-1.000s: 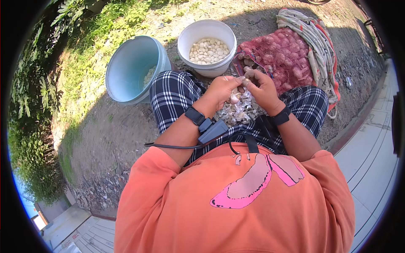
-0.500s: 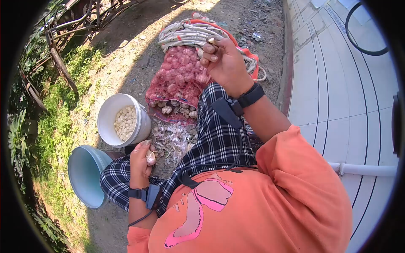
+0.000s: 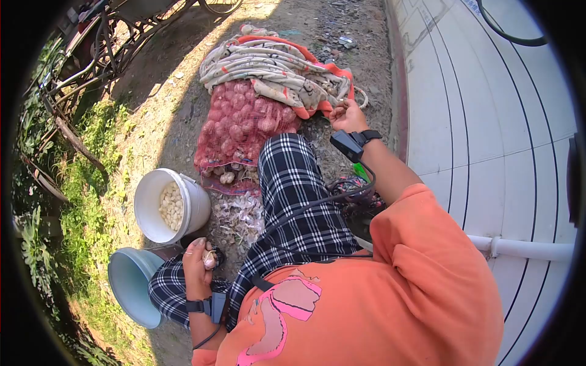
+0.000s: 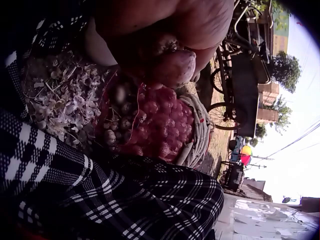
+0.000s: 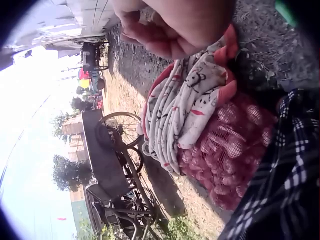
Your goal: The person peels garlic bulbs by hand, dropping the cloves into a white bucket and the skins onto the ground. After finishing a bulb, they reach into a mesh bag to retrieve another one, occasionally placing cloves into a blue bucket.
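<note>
In the head view, the left hand (image 3: pixel 196 268) grips a pinkish-white garlic bulb (image 3: pixel 210 260) beside the white bucket; the left wrist view shows the bulb (image 4: pixel 175 67) close up under the fingers. Stretched out past the right knee, the right hand (image 3: pixel 349 117) is by the end of the folded patterned cloth (image 3: pixel 268 64). Its fingers look bent in the right wrist view, where the hand (image 5: pixel 175 27) shows no clear object; whether it holds a small piece cannot be told. Peeled cloves (image 3: pixel 171 206) lie in the white bucket (image 3: pixel 196 207).
A red mesh sack of garlic (image 3: pixel 235 119) lies beyond the knees, its mouth towards scattered skins (image 3: pixel 238 219). A pale blue bucket (image 3: pixel 131 283) stands left of the left knee. A white wall (image 3: pixel 470 122) with a pipe (image 3: pixel 525 247) runs along the right; a cart (image 5: pixel 105 155) stands farther off.
The hands have parted. The left keeps the bulb; the right, which held up a pale clove half a second ago, is now lower and farther right. The head view has turned right.
</note>
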Demonstrator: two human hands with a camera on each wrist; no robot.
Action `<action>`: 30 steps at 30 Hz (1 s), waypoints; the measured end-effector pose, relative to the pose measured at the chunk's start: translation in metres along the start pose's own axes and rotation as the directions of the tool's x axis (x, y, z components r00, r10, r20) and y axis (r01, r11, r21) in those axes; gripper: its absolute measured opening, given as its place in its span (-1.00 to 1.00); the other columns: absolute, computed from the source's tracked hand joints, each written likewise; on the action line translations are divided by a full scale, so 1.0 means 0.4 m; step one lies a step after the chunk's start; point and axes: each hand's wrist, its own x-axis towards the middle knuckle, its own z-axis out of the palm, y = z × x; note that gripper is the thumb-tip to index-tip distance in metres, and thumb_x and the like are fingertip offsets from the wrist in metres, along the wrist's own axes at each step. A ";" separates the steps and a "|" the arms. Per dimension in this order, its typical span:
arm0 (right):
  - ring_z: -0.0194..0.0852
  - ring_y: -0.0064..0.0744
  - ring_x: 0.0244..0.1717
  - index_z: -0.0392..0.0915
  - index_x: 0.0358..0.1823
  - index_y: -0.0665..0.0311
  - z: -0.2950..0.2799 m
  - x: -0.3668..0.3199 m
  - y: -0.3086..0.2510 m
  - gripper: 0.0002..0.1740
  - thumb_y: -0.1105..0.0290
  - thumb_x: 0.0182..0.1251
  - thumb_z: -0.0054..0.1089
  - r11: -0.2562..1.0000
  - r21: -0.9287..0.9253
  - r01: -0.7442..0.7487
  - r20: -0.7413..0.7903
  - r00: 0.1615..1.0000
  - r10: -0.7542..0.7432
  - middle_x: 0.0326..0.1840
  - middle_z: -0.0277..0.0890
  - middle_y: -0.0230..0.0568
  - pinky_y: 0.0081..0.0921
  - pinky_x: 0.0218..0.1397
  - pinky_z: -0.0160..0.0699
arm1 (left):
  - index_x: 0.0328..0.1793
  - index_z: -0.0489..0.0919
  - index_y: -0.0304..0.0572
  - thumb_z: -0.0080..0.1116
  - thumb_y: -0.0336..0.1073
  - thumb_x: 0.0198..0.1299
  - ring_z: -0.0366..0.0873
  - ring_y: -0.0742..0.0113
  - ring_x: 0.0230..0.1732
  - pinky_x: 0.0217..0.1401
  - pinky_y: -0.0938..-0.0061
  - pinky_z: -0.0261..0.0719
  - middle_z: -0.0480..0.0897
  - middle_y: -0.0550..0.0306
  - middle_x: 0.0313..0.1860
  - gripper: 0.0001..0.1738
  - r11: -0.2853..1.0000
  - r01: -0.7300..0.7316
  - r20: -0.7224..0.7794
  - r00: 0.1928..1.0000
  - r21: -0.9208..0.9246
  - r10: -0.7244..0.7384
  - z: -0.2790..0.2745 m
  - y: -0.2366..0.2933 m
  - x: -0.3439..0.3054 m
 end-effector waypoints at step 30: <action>0.29 -0.70 -0.45 0.45 -0.18 0.36 0.552 -0.252 0.761 -0.75 0.36 0.17 -0.01 0.114 -0.801 0.588 0.515 0.577 0.634 -0.42 0.42 -0.42 -0.73 -0.34 0.29 | -0.27 0.45 -0.29 0.16 -0.55 -0.07 0.46 0.51 -0.40 -0.38 0.67 0.44 0.51 0.13 -0.40 -0.80 0.831 -0.547 -0.458 0.715 0.107 0.529 -0.274 0.170 -0.220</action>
